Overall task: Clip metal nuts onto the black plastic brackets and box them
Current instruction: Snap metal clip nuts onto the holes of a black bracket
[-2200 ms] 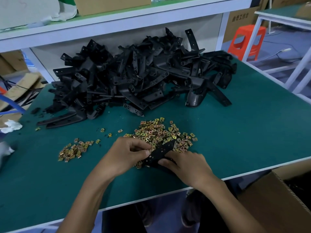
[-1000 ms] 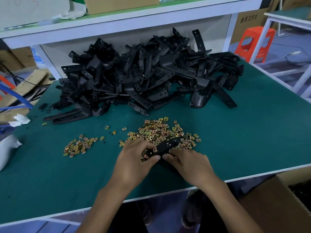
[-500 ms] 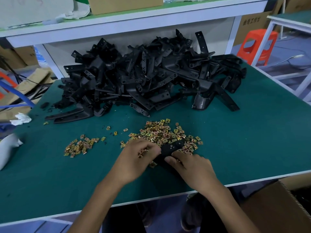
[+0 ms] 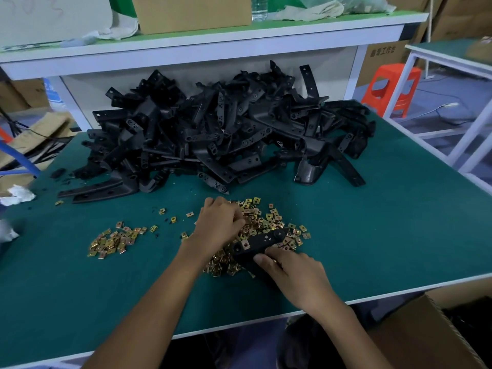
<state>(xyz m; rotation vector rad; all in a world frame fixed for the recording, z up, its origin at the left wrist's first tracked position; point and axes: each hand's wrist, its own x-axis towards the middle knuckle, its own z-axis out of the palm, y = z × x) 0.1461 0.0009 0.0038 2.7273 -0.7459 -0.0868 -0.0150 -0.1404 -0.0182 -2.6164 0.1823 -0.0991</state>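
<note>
A black plastic bracket [image 4: 262,242] lies across the main heap of gold metal nuts [image 4: 269,221] on the green table, with one nut clipped on its left end. My right hand [image 4: 291,272] grips the bracket's near end. My left hand [image 4: 218,225] reaches into the nut heap with its fingers curled down among the nuts; whether it holds one is hidden. A smaller heap of nuts [image 4: 114,241] lies to the left. A big pile of black brackets [image 4: 226,134] fills the back of the table.
A cardboard box [image 4: 426,334] stands open below the table's front right edge. A white shelf [image 4: 202,46] overhangs the bracket pile. An orange stool [image 4: 391,89] and a white frame stand to the right. White rags lie at the left edge.
My left hand left the bracket and moved up into the nut heap. The bracket now shows a nut clipped on its left end. My right hand kept hold of it.
</note>
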